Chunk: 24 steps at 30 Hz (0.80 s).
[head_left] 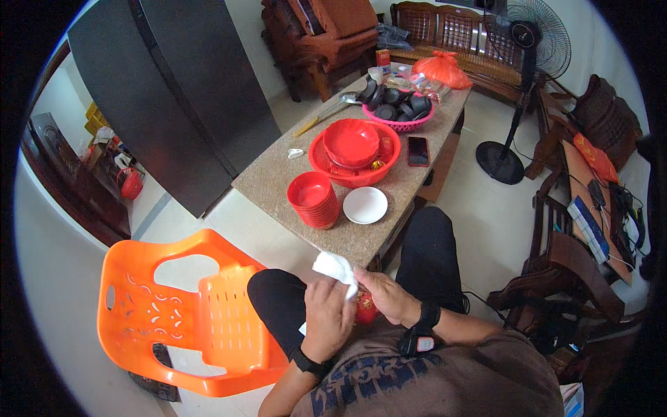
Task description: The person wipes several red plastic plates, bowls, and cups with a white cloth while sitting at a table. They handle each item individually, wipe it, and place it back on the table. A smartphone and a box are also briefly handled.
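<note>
Above my lap, my left hand (327,318) is closed around a crumpled white cloth or tissue (336,268). My right hand (388,297) grips beside it, its thumb near the white material and its fingers against a red item with gold markings (367,307); how much of either it holds is partly hidden. Beyond the hands, at the near end of the stone-topped table (276,193), stand a stack of red plastic bowls (314,200) and a white plate (365,205). Behind them a red basin (318,156) holds a red scalloped dish (351,140) and wrapped pieces.
A pink basket (398,125) of black cups, a phone (418,151), a skimmer with a yellow handle (306,126) and an orange-red bag (443,70) lie farther along the table. An orange plastic chair (156,313) stands at left, a pedestal fan (513,104) at right.
</note>
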Available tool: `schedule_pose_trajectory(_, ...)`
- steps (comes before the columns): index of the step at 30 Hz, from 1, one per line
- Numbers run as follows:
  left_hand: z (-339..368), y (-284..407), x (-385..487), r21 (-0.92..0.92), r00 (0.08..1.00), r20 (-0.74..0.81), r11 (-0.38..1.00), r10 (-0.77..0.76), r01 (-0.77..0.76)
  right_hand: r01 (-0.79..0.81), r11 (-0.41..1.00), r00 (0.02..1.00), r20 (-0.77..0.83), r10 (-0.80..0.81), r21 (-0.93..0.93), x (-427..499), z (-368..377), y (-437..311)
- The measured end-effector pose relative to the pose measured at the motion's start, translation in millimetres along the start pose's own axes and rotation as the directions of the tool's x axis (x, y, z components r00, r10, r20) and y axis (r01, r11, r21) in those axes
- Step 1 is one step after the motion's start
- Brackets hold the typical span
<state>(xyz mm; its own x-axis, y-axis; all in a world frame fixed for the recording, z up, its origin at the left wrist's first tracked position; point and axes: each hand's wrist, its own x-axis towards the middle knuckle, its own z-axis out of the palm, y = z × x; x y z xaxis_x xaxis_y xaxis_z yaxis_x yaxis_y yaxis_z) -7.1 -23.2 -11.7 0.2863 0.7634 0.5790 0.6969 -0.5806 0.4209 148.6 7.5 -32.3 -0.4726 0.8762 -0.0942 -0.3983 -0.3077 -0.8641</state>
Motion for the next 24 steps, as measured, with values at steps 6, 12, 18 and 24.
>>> schedule_pose_trajectory(6, 3, -15, -6, -0.457, 0.941, 0.081, 0.827, -0.329, 0.328, -0.133, 0.811, 0.975, -0.071, 0.211, 0.57, 8, -9, 2)
schedule_pose_trajectory(12, 9, -7, -14, -0.179, 0.959, 0.175, 0.95, -0.224, 0.255, 0.058, 0.755, 0.976, -0.196, 0.095, 0.653, 17, -23, 9)
schedule_pose_trajectory(18, 14, 4, -15, 0.013, 0.986, 0.158, 0.999, -0.045, 0.044, 0.135, 0.815, 0.939, -0.336, 0.076, 0.564, 14, -18, 7)
schedule_pose_trajectory(24, 15, 3, -13, 0.078, 0.984, 0.094, 0.985, 0.149, -0.157, 0.112, 0.977, 0.952, -0.302, -0.053, 0.181, 9, -4, 5)
